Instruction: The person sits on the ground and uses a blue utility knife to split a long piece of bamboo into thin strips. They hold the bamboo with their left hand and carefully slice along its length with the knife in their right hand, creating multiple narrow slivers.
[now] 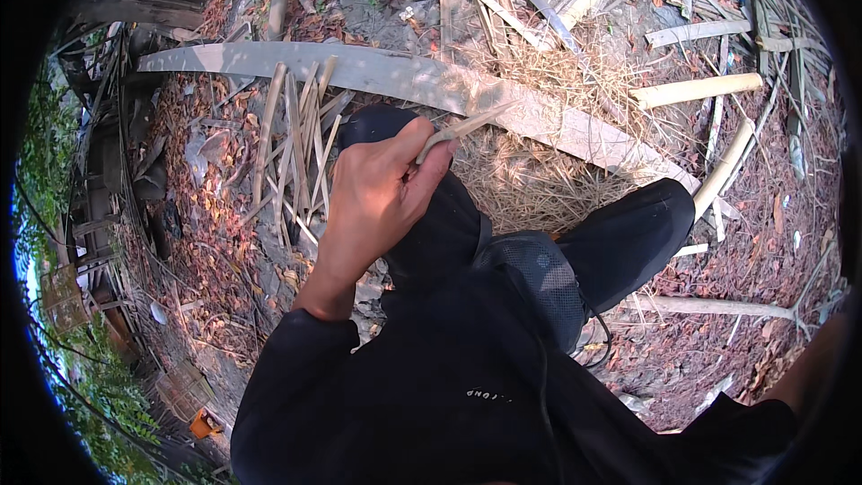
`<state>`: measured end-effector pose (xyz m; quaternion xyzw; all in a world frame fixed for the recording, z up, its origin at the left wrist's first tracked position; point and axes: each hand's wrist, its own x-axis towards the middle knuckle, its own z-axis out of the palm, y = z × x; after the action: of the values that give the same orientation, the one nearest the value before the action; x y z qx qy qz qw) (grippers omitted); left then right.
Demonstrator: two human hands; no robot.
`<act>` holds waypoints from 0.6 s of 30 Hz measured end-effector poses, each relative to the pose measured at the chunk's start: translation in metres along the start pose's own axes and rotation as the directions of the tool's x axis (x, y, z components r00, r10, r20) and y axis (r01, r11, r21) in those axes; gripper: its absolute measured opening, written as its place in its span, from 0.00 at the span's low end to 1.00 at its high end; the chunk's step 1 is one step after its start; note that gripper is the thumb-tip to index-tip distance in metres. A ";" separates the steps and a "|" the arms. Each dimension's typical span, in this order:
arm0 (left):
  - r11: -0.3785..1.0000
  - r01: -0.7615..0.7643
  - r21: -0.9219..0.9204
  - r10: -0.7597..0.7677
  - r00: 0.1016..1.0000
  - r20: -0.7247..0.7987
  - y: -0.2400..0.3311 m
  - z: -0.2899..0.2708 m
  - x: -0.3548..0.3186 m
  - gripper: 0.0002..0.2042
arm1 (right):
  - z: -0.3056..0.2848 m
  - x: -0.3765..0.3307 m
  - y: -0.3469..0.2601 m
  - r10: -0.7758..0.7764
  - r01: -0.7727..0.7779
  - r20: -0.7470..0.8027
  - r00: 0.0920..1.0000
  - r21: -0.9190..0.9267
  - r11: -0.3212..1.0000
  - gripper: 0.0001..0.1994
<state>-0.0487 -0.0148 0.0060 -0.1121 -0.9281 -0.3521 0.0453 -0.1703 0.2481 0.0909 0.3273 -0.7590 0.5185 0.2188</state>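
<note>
My left hand [382, 184] is raised in front of my left knee, its thumb and fingers closed on a thin, pale bamboo strip [471, 124]. The strip's far end points away to the right, over a long grey plank [350, 60]. Only my right forearm [813, 364] shows, at the right rim; the hand itself is out of the picture. Between my bent knees and beyond the plank lies a heap of straw-coloured shavings [530, 175]. A loose bundle of split strips [301, 130] leans on the plank's left part.
Cut bamboo lengths [696, 90] lie at the right, one [725, 166] beside my right knee. A narrow grey blade-like piece [555, 22] rests beyond the shavings. A branch [718, 307] lies at the right, and weathered boards [139, 11] are stacked at the far left.
</note>
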 end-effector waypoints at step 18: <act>0.998 -0.009 0.067 0.009 1.000 -0.006 0.000 -0.007 -0.003 0.13 | 0.178 -0.138 0.196 0.600 -0.403 0.370 0.709 -0.486 0.775 0.11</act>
<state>-0.0462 -0.0200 0.0108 -0.1136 -0.9386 -0.3212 0.0536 -0.2161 0.1688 -0.1930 0.1807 -0.9326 0.3011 -0.0832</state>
